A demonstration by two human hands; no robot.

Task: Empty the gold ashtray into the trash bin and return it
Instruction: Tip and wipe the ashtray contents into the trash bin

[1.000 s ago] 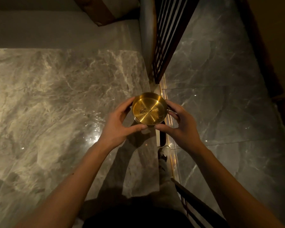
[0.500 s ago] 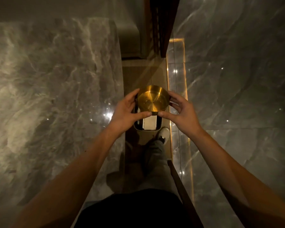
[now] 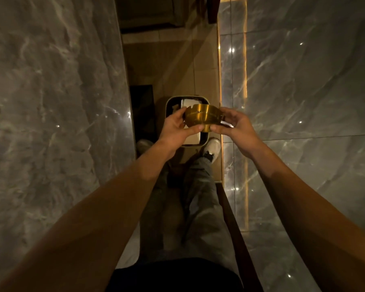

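Observation:
The gold ashtray [image 3: 202,118] is a round metal dish with notches in its rim. It is tipped away from me, so I see its outer wall and underside; its inside is hidden. My left hand [image 3: 177,128] grips its left side and my right hand [image 3: 237,127] its right side. It hangs directly over the trash bin [image 3: 169,102], a small square bin with a pale rim on the floor, holding something white [image 3: 188,102].
A grey marble counter [image 3: 51,123] runs along the left and a marble wall [image 3: 303,91] with a lit gold strip [image 3: 220,81] along the right. Between them is a narrow tan floor [image 3: 177,66]. My legs and white shoes [image 3: 213,147] stand just behind the bin.
The view has swung down into the gap. The ashtray, held level with its inside showing before, is now tilted forward over the bin. Both hands keep their hold.

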